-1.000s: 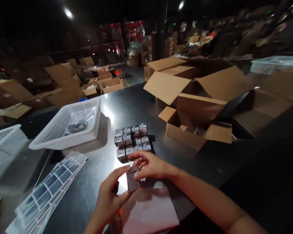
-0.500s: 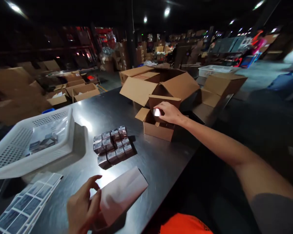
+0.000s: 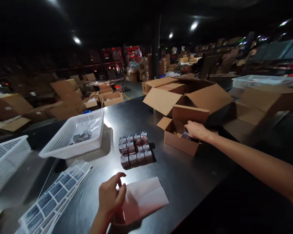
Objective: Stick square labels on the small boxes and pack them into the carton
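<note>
My right hand (image 3: 196,130) reaches over an open small carton (image 3: 179,143) on the metal table, its fingers closed on a small dark box (image 3: 186,134) inside the walls. Low in the middle, my left hand (image 3: 112,195) is held with thumb and forefinger apart over the left end of a white sheet (image 3: 146,198); whether it touches the sheet I cannot tell. Beyond that hand, several small boxes (image 3: 136,157) with printed tops stand in rows. Printed sticker sheets (image 3: 56,195) lie to its left.
A white plastic basket (image 3: 99,141) with small boxes and a clear bag stands at left, another basket (image 3: 12,148) beyond it. Behind the small carton is a large open carton (image 3: 163,99). More cartons (image 3: 112,99) lie past the table (image 3: 166,169).
My right hand has lowered the small box into the small carton. My view has turned left, so the table's things sit further right. My left hand stays by the white sheet.
</note>
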Available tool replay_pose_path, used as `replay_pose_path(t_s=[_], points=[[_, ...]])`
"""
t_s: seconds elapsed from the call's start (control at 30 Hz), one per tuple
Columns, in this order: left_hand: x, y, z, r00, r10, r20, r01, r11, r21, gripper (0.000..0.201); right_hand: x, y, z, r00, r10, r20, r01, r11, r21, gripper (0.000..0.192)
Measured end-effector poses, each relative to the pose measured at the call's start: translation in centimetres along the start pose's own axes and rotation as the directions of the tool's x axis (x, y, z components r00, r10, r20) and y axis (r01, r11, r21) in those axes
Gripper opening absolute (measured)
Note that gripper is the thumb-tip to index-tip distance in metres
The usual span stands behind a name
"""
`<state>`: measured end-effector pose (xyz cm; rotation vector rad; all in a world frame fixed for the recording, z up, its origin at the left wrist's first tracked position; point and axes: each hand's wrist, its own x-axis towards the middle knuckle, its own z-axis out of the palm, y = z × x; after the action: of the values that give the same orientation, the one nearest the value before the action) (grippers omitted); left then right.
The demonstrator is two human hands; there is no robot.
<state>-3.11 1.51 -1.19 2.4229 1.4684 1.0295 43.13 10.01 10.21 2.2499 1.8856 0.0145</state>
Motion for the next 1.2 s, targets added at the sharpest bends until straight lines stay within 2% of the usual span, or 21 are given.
replay_pose_path(t_s=[0.1, 0.17, 0.27, 0.33, 0.4, 0.5, 0.53, 0.57, 0.6, 0.63, 0.67, 0.7, 0.77, 0.87, 0.93, 1.0, 1.03, 1.1, 1.2], points=[[0.0, 0.3, 0.0, 1.0, -0.009, -0.015, 0.009, 1.0, 0.009, 0.024, 0.0, -1.0, 0.2, 0.994, 0.059, 0.088, -0.058, 0.998, -0.016, 0.028], [0.0, 0.8, 0.0, 0.997, -0.057, -0.057, 0.059, 0.998, 0.027, 0.027, 0.1, -1.5, 0.2, 0.986, 0.076, 0.147, -0.076, 0.997, -0.006, 0.027], [0.1, 1.1, -0.1, 0.991, -0.103, -0.087, 0.107, 0.993, 0.04, 0.03, 0.0, -2.0, -0.7, 0.984, 0.064, 0.165, -0.071, 0.997, 0.033, 0.023], [0.3, 0.8, -0.3, 0.991, -0.108, -0.079, 0.111, 0.993, 0.046, 0.029, -0.8, -2.8, -2.0, 0.994, 0.031, 0.101, -0.038, 0.997, 0.067, 0.018], [0.5, 0.4, -0.4, 0.993, -0.099, -0.067, 0.102, 0.994, 0.044, 0.028, -2.5, -4.6, -3.2, 0.999, -0.042, -0.034, 0.046, 0.993, 0.106, 0.023], [0.4, 0.4, -0.1, 0.996, -0.041, -0.084, 0.043, 0.999, 0.013, 0.026, -6.5, -9.9, -3.0, 0.944, -0.222, -0.243, 0.27, 0.944, 0.19, 0.04], [0.3, 0.6, 0.2, 0.995, -0.015, -0.101, 0.015, 1.0, 0.001, 0.027, -7.9, -12.2, -2.2, 0.908, -0.304, -0.288, 0.38, 0.888, 0.259, 0.039], [0.2, 0.8, 0.5, 0.993, 0.005, -0.122, -0.007, 1.0, -0.011, 0.028, -9.2, -14.6, -1.1, 0.833, -0.43, -0.348, 0.552, 0.674, 0.491, 0.039], [0.0, 1.1, 0.9, 0.989, 0.011, -0.149, -0.014, 1.0, -0.023, 0.028, -10.3, -17.0, 0.1, 0.758, -0.534, -0.375, 0.618, 0.403, 0.675, 0.047], [-0.1, 1.3, 1.3, 0.983, -0.002, -0.182, -0.005, 0.999, -0.036, 0.029, -11.1, -19.2, 1.4, 0.709, -0.608, -0.358, 0.625, 0.305, 0.718, 0.058], [-0.3, 1.5, 1.7, 0.976, -0.031, -0.214, 0.021, 0.999, -0.049, 0.03, -11.6, -21.3, 2.6, 0.682, -0.645, -0.346, 0.604, 0.229, 0.764, 0.064], [-0.3, 1.5, 1.9, 0.966, -0.076, -0.246, 0.063, 0.996, -0.06, 0.031, -11.9, -23.0, 3.6, 0.672, -0.663, -0.33, 0.558, 0.161, 0.814, 0.071], [-0.1, 1.3, 1.9, 0.951, -0.175, -0.257, 0.163, 0.984, -0.068, 0.034, -11.7, -25.4, 4.9, 0.682, -0.665, -0.304, 0.49, 0.106, 0.865, 0.072], [0.7, 0.8, 0.9, 0.922, -0.356, -0.152, 0.36, 0.933, 0.002, 0.032, -10.5, -26.3, 5.4, 0.699, -0.648, -0.303, 0.456, 0.077, 0.887, 0.054], [1.5, 0.7, 0.0, 0.859, -0.503, -0.097, 0.51, 0.858, 0.058, 0.03, -9.6, -25.7, 5.4, 0.711, -0.635, -0.302, 0.458, 0.091, 0.884, 0.034], [2.1, 0.8, -0.8, 0.784, -0.615, -0.087, 0.617, 0.787, -0.005, 0.027, -9.1, -24.9, 5.5, 0.724, -0.623, -0.296, 0.458, 0.113, 0.882, 0.016], [2.4, 0.9, -1.0, 0.758, -0.647, -0.081, 0.642, 0.763, -0.076, 0.025, -8.9, -24.5, 5.6, 0.729, -0.619, -0.292, 0.455, 0.12, 0.882, 0.012], [2.7, 1.0, -1.1, 0.736, -0.674, -0.067, 0.65, 0.731, -0.208, 0.024, -8.8, -24.1, 5.9, 0.741, -0.608, -0.284, 0.441, 0.123, 0.889, 0.009], [2.8, 1.3, -0.4, 0.712, -0.7, -0.057, 0.673, 0.703, -0.23, 0.028, -8.7, -24.1, 6.4, 0.722, -0.587, -0.367, 0.524, 0.118, 0.843, 0.01]])
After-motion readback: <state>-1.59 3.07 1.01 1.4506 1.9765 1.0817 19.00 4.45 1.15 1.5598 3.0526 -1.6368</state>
